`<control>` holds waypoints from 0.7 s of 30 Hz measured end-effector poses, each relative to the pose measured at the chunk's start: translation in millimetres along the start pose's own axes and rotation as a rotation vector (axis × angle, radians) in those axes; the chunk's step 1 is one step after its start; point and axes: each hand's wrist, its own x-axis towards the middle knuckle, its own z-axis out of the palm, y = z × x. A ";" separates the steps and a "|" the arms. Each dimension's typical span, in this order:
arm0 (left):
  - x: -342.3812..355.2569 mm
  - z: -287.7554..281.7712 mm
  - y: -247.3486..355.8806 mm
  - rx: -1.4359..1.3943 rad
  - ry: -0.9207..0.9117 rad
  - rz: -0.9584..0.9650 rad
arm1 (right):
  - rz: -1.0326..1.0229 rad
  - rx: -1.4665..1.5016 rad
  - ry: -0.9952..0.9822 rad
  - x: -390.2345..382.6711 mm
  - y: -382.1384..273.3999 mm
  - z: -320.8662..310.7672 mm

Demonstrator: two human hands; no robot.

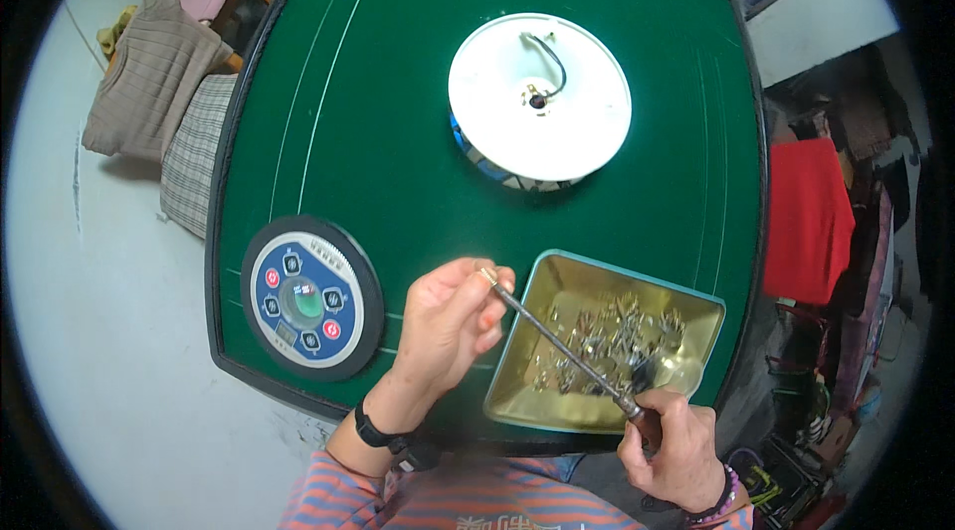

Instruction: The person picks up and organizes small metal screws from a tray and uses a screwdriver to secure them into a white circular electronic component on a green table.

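Note:
My right hand [676, 450] grips the dark handle of a long screwdriver [562, 336] whose metal shaft slants up to the left. My left hand [448, 321] pinches the shaft's tip, where a small screw seems to sit between thumb and fingers. Under the shaft lies a gold metal tin [557, 276] holding several screws and small metal parts. A white round disc-shaped unit [577, 127] with a short black wire rests on the green table top [378, 112] further away.
A round black control panel [310, 299] with coloured buttons lies at the table's near left corner. Folded clothes and a checked cushion [194, 152] sit on the floor to the left. A red cloth [811, 217] hangs at the right.

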 end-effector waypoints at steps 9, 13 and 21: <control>49.1 70.7 17.6 0.062 0.307 -0.146 | 0.118 0.124 -0.133 61.8 3.5 -77.6; 65.1 99.0 20.2 0.037 0.391 -0.122 | 0.212 0.102 -0.162 81.3 -4.6 -110.0; 94.4 116.9 29.3 -0.022 0.402 -0.029 | 0.218 -0.038 -0.185 145.9 -24.9 -137.9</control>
